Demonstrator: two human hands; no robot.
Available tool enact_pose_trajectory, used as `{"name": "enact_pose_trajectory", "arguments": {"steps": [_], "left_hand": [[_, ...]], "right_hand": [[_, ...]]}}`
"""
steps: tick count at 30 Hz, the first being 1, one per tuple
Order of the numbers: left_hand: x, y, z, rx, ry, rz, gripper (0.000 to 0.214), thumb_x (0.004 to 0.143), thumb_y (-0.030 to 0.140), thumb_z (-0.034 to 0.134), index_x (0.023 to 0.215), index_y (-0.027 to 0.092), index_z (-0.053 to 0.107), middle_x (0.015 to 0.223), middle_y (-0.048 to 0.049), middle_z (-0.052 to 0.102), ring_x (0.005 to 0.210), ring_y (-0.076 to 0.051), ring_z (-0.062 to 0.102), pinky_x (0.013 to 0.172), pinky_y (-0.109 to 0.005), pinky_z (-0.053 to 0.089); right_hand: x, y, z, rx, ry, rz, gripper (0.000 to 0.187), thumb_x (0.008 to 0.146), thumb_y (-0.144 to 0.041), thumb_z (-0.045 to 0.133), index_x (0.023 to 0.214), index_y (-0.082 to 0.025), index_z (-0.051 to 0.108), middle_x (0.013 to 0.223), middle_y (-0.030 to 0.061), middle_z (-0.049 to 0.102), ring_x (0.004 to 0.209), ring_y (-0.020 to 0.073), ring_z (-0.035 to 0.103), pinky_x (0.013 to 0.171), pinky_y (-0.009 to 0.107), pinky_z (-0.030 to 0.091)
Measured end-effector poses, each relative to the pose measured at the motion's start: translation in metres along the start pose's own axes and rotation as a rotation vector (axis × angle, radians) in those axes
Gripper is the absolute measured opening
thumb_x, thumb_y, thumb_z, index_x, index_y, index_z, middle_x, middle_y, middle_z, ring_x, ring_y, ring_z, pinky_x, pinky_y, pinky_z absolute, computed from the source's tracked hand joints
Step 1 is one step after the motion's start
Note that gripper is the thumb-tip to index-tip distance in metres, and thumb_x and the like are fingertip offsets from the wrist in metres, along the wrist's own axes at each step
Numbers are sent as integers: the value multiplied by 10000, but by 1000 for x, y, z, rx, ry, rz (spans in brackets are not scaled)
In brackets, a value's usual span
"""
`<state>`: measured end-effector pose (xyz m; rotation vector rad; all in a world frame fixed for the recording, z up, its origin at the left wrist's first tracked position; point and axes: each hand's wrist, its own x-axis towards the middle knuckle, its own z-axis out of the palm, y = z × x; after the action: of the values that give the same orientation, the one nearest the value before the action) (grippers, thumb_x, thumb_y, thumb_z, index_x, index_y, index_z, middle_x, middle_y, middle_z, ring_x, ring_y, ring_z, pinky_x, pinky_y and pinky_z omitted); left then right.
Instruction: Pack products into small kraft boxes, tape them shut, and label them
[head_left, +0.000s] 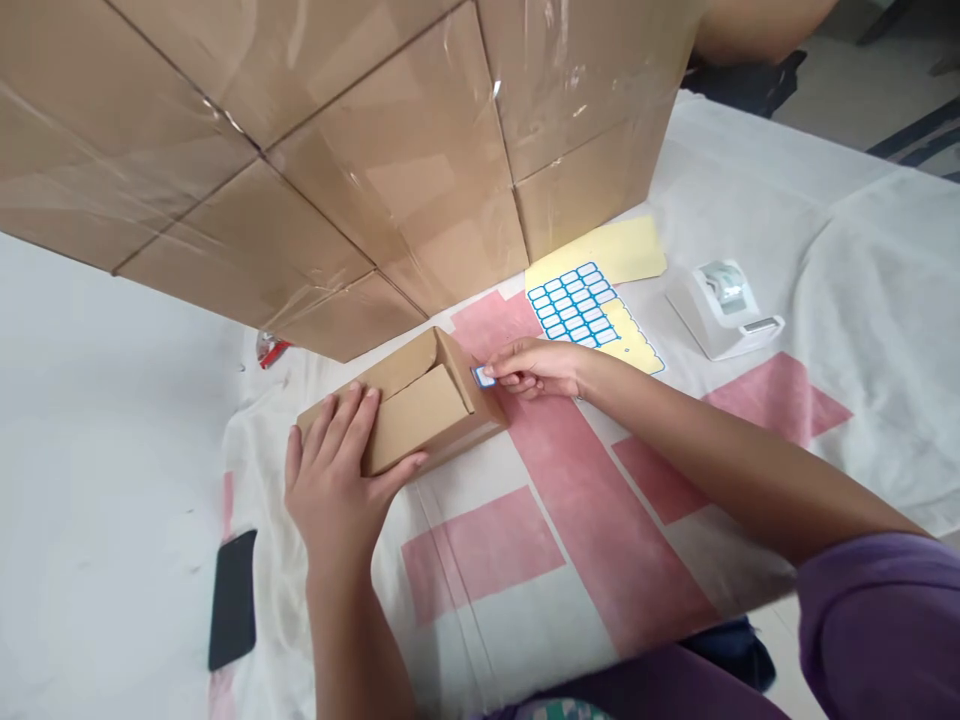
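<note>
A small cardboard box lies on the cloth-covered table, its top flaps folded down with a gap along the seam. My left hand rests on the near left end of the box, fingers spread over the top and thumb along the near side. Between thumb and forefinger, my right hand pinches a small blue-edged label sticker at the right end of the box. Whether the sticker touches the cardboard, I cannot tell. Just beyond that hand is a sheet of blue-bordered labels, partly used, with yellow backing showing.
Large stacked cartons wrapped in clear film stand behind the box. A white tape dispenser sits at the right. At the left edge lies a dark flat phone-like object. Another person's arm shows at top right.
</note>
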<state>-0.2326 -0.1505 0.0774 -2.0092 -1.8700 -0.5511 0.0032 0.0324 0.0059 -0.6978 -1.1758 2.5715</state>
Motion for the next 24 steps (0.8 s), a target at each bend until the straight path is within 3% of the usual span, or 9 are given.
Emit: {"name": "enact_pose_trajectory", "arguments": {"steps": [12,18,24], "left_hand": [[-2,-3,-1,52,-30,26,818,864,529,765,1586,345,427,1547,-88,562,1416,-406,542,1203,-568,324],[-2,-1,-3,60,-57,11,820,878,502,760,1600,364,397,1569,-79,532,1432,-415,522,1196,-595,332],[-2,0,-3,70,-49,28,830,878,486,765,1606,376,380,1577,-65,525,1436,-398,522,1187,-567,346]], "right_hand": [[1,2,10,41,47,-20,323,856,-219,797,707,-156,518,548,-85,456,402,11,280,366,131,183],[2,2,14,15,41,-8,393,801,-297,876,710,-155,522,531,-92,455,396,7,273,356,132,174],[1,1,17,11,72,3,411,849,-292,841,675,-156,493,530,-87,453,394,4,267,359,135,162]]}}
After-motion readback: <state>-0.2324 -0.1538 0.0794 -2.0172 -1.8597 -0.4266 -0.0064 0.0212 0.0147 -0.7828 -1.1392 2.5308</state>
